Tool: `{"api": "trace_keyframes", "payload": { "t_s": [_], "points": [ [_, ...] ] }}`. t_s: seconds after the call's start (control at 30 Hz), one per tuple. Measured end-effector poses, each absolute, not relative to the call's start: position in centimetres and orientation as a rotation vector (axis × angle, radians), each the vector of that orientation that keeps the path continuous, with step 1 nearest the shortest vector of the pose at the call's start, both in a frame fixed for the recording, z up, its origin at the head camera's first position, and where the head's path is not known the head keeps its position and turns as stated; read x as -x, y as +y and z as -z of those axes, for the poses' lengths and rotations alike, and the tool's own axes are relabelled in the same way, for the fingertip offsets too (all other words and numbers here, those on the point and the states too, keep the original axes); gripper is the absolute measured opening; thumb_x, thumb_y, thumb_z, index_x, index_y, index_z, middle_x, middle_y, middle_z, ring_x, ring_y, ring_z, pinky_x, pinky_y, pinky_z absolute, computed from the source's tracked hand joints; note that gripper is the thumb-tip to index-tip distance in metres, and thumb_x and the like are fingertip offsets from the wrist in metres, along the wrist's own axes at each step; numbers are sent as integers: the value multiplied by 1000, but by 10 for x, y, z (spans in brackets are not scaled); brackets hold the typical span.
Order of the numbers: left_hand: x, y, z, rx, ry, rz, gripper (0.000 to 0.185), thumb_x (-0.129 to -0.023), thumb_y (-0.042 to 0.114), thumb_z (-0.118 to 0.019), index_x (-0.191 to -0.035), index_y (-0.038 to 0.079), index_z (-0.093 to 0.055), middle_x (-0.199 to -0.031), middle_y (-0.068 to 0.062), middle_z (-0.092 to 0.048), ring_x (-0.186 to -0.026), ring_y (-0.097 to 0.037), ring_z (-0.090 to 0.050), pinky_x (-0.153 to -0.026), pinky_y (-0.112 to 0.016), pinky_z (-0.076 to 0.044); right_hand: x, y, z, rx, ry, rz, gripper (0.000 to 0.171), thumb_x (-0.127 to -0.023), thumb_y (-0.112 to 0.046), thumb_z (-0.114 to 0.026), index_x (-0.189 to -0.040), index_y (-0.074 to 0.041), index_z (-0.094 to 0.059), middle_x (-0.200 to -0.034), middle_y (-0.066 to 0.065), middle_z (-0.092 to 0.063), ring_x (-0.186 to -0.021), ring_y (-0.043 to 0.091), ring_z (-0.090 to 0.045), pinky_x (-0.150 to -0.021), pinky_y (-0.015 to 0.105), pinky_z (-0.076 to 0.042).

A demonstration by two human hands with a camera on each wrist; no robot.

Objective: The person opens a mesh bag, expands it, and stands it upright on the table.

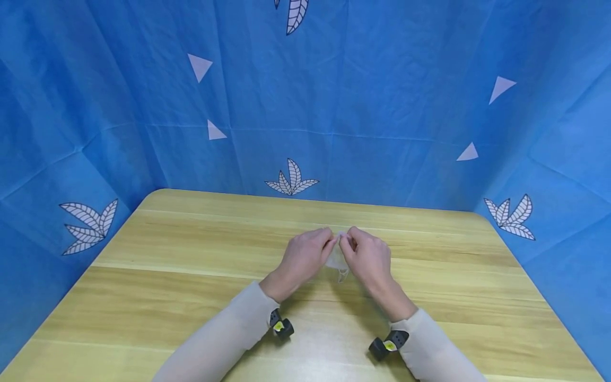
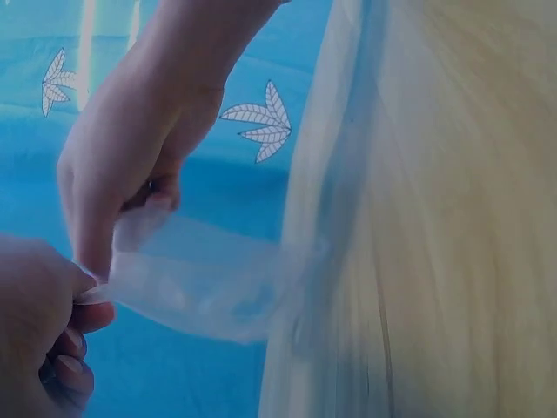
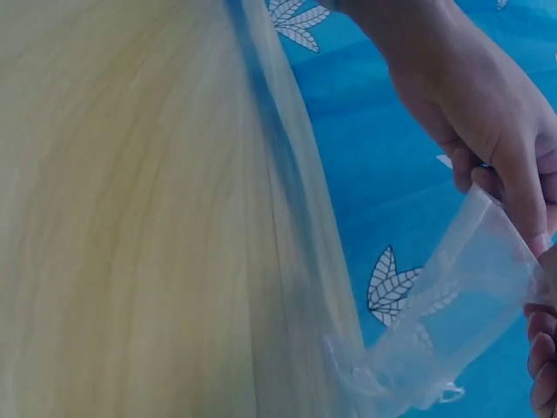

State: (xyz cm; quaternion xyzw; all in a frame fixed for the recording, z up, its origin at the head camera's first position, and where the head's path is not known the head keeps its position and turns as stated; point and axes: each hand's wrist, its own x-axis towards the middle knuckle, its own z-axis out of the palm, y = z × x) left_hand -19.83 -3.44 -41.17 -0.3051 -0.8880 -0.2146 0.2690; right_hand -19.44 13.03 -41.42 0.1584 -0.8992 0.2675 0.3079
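Note:
A small translucent white pouch (image 1: 337,261) with a thin drawstring loop hangs between my two hands just above the wooden table (image 1: 191,254). My left hand (image 1: 326,244) pinches the pouch's top edge from the left. My right hand (image 1: 348,245) pinches the same edge from the right, so the fingertips almost meet. In the left wrist view the pouch (image 2: 196,283) stretches between my left hand (image 2: 39,322) at the lower left and my right hand (image 2: 130,148) above it. In the right wrist view the pouch (image 3: 452,313) hangs under my left hand (image 3: 474,104), with my right hand's fingers (image 3: 541,348) at the frame edge.
Blue cloth with white leaf and triangle prints (image 1: 334,106) walls in the table at the back and both sides. Bare wood surrounds the hands. A small black wrist camera (image 1: 281,324) sits on each sleeve.

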Motion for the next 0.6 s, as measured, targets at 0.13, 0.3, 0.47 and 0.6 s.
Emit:
{"api": "trace_keyframes", "payload": {
  "t_s": [0.13,0.3,0.47,0.6],
  "points": [
    [197,-34,412,840,-2400,571,20,-100,17,-58,-81,14,-53,-63,7,-42,-50,-7,-35,-44,-20,-29,195,131,415,-414,-2409,-746,34,-93,-17,-60,-61,-18,-47,-50,-9,-39,-41,10,-34,-43,30,-29],
    [198,-37,412,727,-2437,592,15,-99,21,-61,-86,13,-58,-66,7,-49,-50,-6,-40,-45,-20,-33,196,133,415,-471,-2481,-814,29,-98,-22,-61,-70,-18,-54,-55,-8,-40,-45,9,-34,-48,28,-31],
    [202,-40,413,664,-2439,627,13,-97,25,-63,-91,14,-64,-71,7,-58,-54,-5,-48,-48,-21,-39,194,130,412,-524,-2533,-810,21,-97,-22,-62,-77,-16,-60,-60,-8,-47,-49,10,-38,-49,29,-34],
    [203,-41,412,643,-2381,649,12,-95,20,-65,-85,14,-62,-68,7,-54,-52,-6,-45,-47,-22,-39,195,131,411,-487,-2522,-801,16,-96,-20,-64,-81,-15,-64,-64,-7,-53,-51,10,-42,-50,30,-37]
  ]
}}
